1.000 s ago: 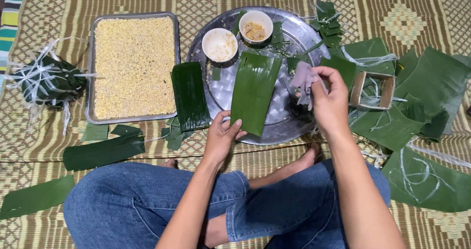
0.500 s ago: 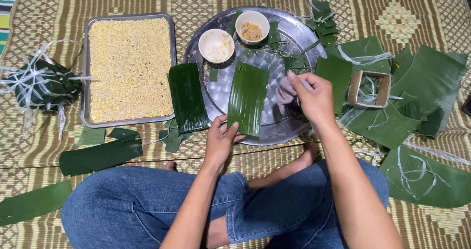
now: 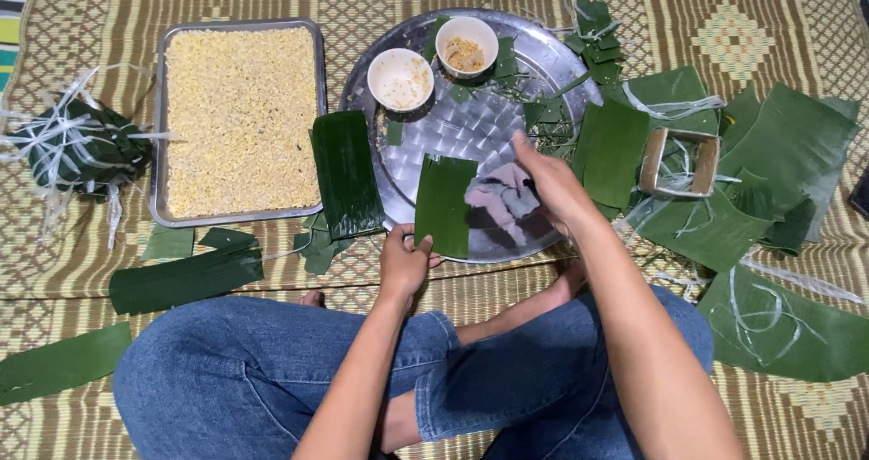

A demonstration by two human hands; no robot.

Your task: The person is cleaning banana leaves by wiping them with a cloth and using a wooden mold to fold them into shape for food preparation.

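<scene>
We see the left hand pinching the near end of a short, dark green strip of banana leaf that lies flat on the round, embossed silver metal tray, its fingers closed on the leaf's lower edge at the tray's near rim. A second ago this leaf lay longer and at a slant across the tray; now it sits straighter and shows as a shorter rectangle, drawn towards the body.

The right hand has left the tray's right edge and come inward. It now hovers just over a crumpled grey and pink cloth, which lies on the tray touching the leaf's right side. Its fingers are loosely spread and point towards the leaf; whether they touch the cloth we cannot tell. Earlier the cloth was bunched in this hand; now it rests on the tray.

A second, longer dark green leaf strip lies half on the tray's left rim, beside a rectangular metal pan of yellow grain. Two small white bowls stand at the tray's far side. A square wooden frame sits among the loose leaves on the right, on the woven mat, and a leaf-wrapped bundle tied with pale string lies at far left.
</scene>
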